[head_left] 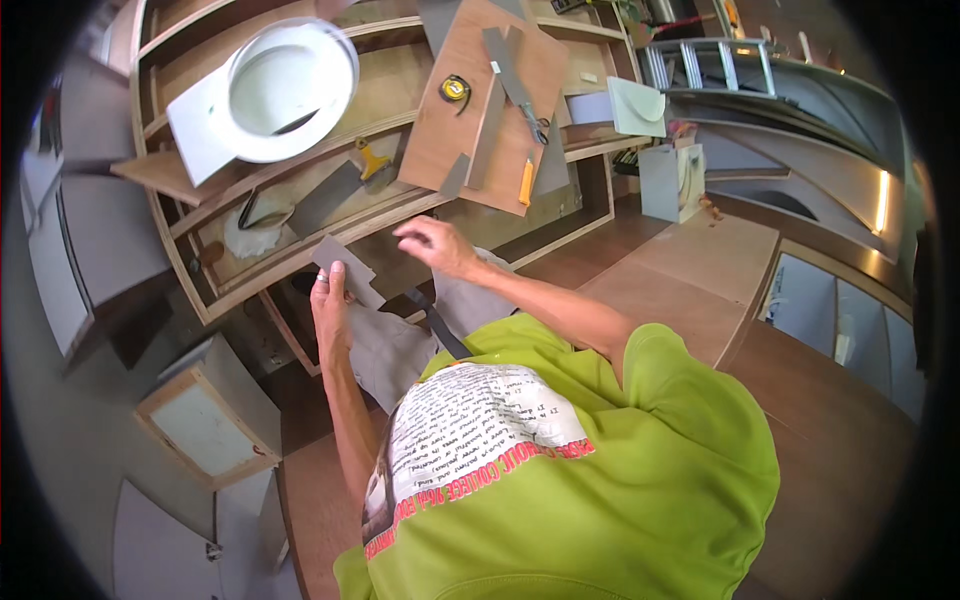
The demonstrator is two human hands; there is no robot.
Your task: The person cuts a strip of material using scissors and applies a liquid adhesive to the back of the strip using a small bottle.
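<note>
My left hand (332,300) grips a small grey sheet piece (345,268) with a notched edge, thumb on top, above my lap. To its right, my right hand (437,247) is raised with its fingers curled together; whether anything small sits in them is hidden. Ahead lies a reddish-brown board (430,150) on a wooden frame. On that board are a yellow and black tape measure (454,90), a yellow utility knife (526,184), a long grey strip (510,85) and a narrow wooden strip (487,140).
The wooden frame (300,262) has open compartments; a yellow-handled spreader (373,158) lies there. A white round tub (292,92) stands at the far left. Cabinet boxes (215,410) are at my left. An aluminium ladder (730,68) and curved panels (790,150) are at the far right.
</note>
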